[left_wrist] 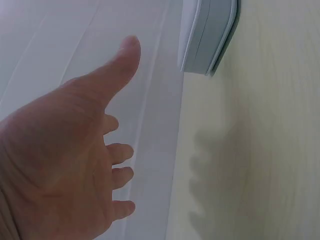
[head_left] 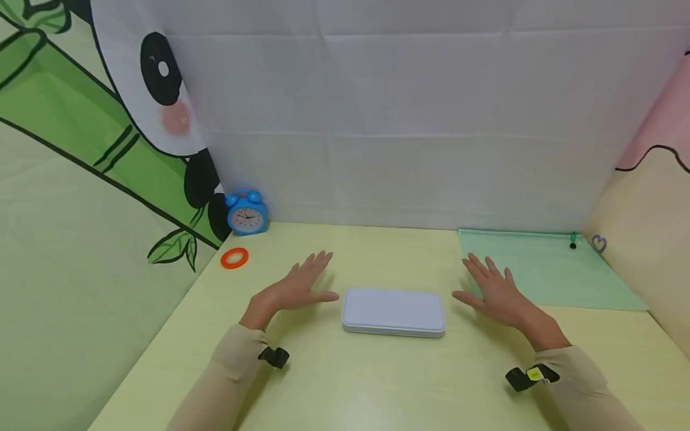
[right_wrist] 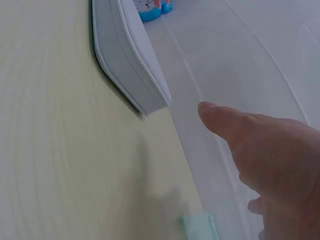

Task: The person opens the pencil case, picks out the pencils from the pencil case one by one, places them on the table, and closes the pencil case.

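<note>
A flat, pale lavender-grey case with rounded corners (head_left: 394, 311) lies on the table between the two hands. My left hand (head_left: 299, 285) hovers at its left side, fingers spread and thumb pointing toward the case without touching it. On the other side my right hand (head_left: 496, 294) is held in the air, fingers straight and apart from the case. From the left wrist view, the left thumb (left_wrist: 112, 70) is raised and the case's end (left_wrist: 207, 37) shows near the top. The right wrist view shows the case's side (right_wrist: 127, 60) with the right thumb (right_wrist: 217, 117) away from it.
A blue alarm clock (head_left: 247, 214) stands at the table's back left corner, with an orange ring (head_left: 234, 258) in front of it. At the back right lies a translucent green zip pouch (head_left: 555, 269). A white cloth (head_left: 399, 120) hangs behind the table.
</note>
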Demonstrator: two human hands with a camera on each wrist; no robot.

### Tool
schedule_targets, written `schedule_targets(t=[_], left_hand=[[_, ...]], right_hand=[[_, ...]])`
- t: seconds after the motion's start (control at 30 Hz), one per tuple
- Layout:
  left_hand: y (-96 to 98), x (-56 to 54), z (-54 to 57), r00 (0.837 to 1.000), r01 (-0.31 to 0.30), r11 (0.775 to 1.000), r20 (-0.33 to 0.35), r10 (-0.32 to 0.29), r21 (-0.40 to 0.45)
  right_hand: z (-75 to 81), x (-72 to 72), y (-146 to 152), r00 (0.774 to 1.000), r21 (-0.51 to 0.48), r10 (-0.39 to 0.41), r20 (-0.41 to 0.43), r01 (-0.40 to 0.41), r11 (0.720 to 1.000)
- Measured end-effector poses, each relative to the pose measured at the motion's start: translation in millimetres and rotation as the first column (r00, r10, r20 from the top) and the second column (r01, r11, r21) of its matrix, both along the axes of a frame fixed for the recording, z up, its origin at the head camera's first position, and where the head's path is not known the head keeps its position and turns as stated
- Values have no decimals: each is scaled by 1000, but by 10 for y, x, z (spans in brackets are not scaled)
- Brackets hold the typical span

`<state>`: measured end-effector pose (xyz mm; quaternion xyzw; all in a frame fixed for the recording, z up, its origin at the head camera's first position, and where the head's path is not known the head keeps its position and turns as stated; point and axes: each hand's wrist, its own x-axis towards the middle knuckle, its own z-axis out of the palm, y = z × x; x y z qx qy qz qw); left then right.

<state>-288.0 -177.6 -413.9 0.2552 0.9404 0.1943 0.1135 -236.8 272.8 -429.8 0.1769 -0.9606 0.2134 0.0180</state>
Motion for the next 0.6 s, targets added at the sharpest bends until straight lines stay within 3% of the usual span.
schedule_targets(t=[0.27,0.6], left_hand=[[150,46,-86,988,69,984,128,-90,164],[344,72,-190,975,147,979,145,-167,144]], right_hand=[[-92,31,-163,997,-9,71,7,-71,997],[-150,32,-327,981,-54,180,74,-177,983]])
